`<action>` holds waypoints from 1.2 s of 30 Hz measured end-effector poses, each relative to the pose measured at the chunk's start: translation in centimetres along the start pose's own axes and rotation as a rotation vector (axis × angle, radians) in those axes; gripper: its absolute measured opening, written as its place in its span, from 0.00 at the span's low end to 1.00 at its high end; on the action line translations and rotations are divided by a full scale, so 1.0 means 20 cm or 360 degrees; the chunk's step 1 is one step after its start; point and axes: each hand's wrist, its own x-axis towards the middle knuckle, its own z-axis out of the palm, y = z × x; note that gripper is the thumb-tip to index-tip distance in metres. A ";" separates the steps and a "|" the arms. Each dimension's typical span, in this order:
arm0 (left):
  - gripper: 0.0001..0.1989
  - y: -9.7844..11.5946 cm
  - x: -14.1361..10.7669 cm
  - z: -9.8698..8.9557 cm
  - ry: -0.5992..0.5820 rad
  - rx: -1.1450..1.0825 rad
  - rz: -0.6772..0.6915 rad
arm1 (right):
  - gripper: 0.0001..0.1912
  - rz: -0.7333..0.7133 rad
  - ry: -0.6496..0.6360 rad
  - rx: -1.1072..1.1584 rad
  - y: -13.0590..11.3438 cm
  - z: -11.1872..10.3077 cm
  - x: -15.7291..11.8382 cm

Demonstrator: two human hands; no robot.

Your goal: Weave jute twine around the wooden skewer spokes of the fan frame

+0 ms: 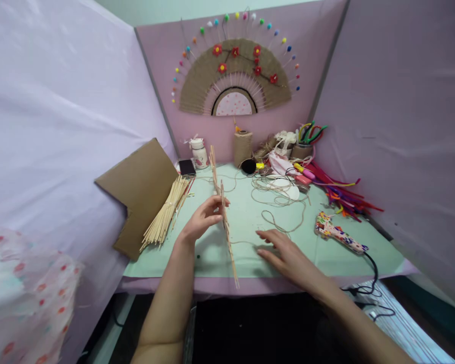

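Observation:
My left hand (208,217) is closed on a flat piece made of thin sticks (228,233), seen nearly edge-on and tilted above the table. More thin sticks (214,167) of the piece show beyond my fingers. From its near part a thin strand of twine (242,242) runs to the right, toward my right hand (282,251). That hand hovers over the table with thumb and forefinger apart. Whether the strand touches its fingers is hard to make out. Loose loops of twine (284,222) lie just beyond it.
To the left lie a bundle of sticks (166,215) and brown cardboard (144,187). A patterned glue gun (339,232) with a black cord is at right. Behind stand a twine spool (243,148), a white bottle (199,151) and coloured pipe cleaners (345,194). A decorated fan (235,60) hangs behind.

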 end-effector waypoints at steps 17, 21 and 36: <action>0.11 -0.01 -0.07 0.00 0.0549 -0.0292 -0.0055 | 0.26 0.0681 0.0253 -0.1414 0.60 -0.58 -0.10; 0.19 -0.01 -0.12 -0.02 0.0356 -0.0030 -0.0049 | 0.29 0.0755 0.0132 -0.1457 0.59 -0.55 -0.09; 0.20 0.21 -0.26 0.00 0.0500 0.1138 -0.0535 | 0.29 0.0729 0.0229 -0.1101 0.66 -0.61 -0.09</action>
